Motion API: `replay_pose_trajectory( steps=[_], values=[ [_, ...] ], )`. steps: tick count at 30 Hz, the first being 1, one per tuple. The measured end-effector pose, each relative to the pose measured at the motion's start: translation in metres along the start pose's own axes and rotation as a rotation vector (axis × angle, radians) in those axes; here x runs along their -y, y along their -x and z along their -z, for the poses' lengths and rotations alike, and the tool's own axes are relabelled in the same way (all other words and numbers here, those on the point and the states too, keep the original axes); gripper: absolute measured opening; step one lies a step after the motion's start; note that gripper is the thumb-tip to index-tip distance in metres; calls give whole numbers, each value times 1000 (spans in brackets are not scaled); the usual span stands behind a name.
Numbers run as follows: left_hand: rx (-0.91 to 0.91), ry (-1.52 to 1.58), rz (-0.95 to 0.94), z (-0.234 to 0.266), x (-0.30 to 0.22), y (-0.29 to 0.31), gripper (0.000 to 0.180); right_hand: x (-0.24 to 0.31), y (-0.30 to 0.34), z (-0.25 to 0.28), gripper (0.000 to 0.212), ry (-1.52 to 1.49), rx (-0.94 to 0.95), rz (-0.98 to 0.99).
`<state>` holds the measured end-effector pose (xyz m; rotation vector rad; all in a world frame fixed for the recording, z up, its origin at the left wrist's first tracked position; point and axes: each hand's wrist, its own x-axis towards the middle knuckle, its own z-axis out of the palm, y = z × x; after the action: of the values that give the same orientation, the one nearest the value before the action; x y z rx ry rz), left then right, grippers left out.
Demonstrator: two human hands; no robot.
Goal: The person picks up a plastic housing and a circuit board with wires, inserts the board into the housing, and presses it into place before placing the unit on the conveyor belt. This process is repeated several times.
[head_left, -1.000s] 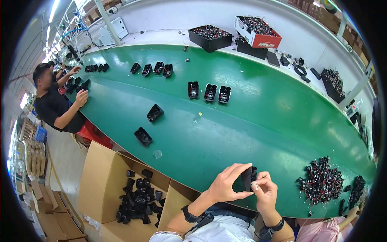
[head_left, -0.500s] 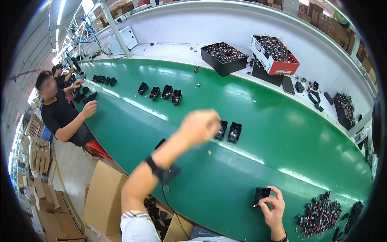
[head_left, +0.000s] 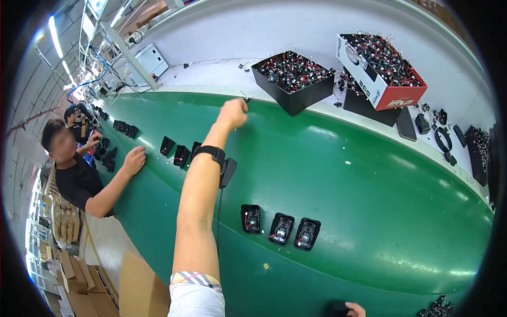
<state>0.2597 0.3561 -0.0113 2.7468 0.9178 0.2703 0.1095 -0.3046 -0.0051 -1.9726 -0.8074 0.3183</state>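
My left hand [head_left: 233,112] is stretched to the far edge of the green table, fingers curled together. By its fingertips is a small black part with wires [head_left: 247,99]; what the fingers hold, if anything, is hidden. My right hand [head_left: 355,309] is cut off at the lower edge, its fingers against a dark plastic housing [head_left: 337,308]. Three open black housings with red wires inside lie in a row: a left one [head_left: 251,218], a middle one [head_left: 282,228] and a right one [head_left: 307,233]. A black strap [head_left: 211,153] circles my left wrist, a cable hanging from it.
A black box [head_left: 293,95] and a white-and-red box [head_left: 398,98], both full of wired parts, stand on the back ledge. More housings [head_left: 167,146] lie left of my arm. A co-worker's hand [head_left: 135,160] rests at the left table edge. Wired parts [head_left: 437,307] are heaped lower right.
My left hand has moved from above the housings to the far table edge, uncovering a third housing. The view has shifted, leaving my right hand and its housing at the lower edge.
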Motion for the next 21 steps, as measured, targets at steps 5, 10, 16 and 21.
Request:
replay_pose_trajectory(
  steps=[5, 10, 16, 21],
  values=[
    [-301, 193, 33, -18, 25, -49, 52, -5, 3, -4, 18, 5, -40, 33],
    [-114, -33, -36, -52, 36, -66, 41, -9, 9, -10, 18, -1, -55, 0],
    [-253, 161, -14, -36, 23, -34, 23, 2, 0, -6, 19, 20, -47, 36],
    [10, 674, -132, 16, -32, 33, 19, 3, 2, -7, 18, 11, -68, 81]
  ],
)
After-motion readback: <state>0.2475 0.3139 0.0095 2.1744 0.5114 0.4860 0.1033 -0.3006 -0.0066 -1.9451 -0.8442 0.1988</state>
